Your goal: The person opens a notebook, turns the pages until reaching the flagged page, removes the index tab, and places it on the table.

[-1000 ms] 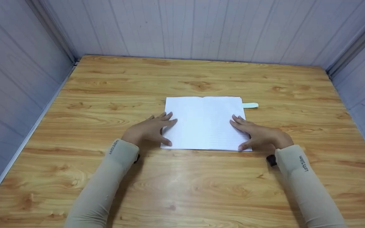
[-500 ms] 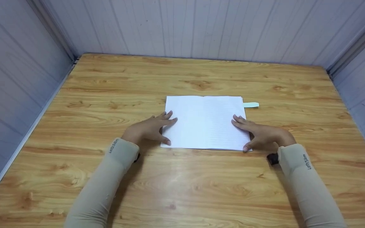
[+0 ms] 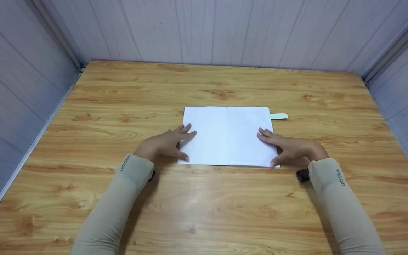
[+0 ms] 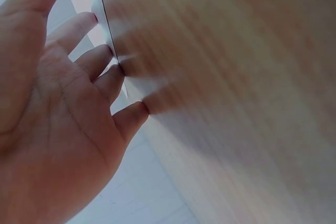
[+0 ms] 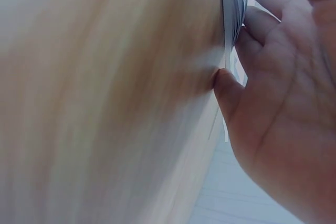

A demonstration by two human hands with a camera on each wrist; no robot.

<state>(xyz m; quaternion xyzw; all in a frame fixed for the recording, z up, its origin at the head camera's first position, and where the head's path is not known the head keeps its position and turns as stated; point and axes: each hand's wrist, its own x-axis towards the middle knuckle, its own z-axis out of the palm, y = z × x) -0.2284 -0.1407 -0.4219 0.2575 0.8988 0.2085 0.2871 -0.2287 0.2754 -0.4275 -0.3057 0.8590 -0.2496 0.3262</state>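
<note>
So yeah, open notebook [image 3: 213, 141] lying flat on the wood table [image 3: 197, 205] | left hand [image 3: 163, 143] on the notebook's left edge, fingers loosely spread and just resting | right hand [image 3: 290, 147] on its right edge, also relaxed, thumb by the near right corner | pale tab [image 3: 279, 116] poking out past the notebook's right edge, toward the far end

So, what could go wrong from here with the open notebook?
Pages could spring up if the left hand or right hand lifts, since each rests on one side of the notebook.
The pale strip juts past the right edge, near the right hand, which might snag it.
In the right wrist view the page edges look bowed, so pressing could crease them.
</note>
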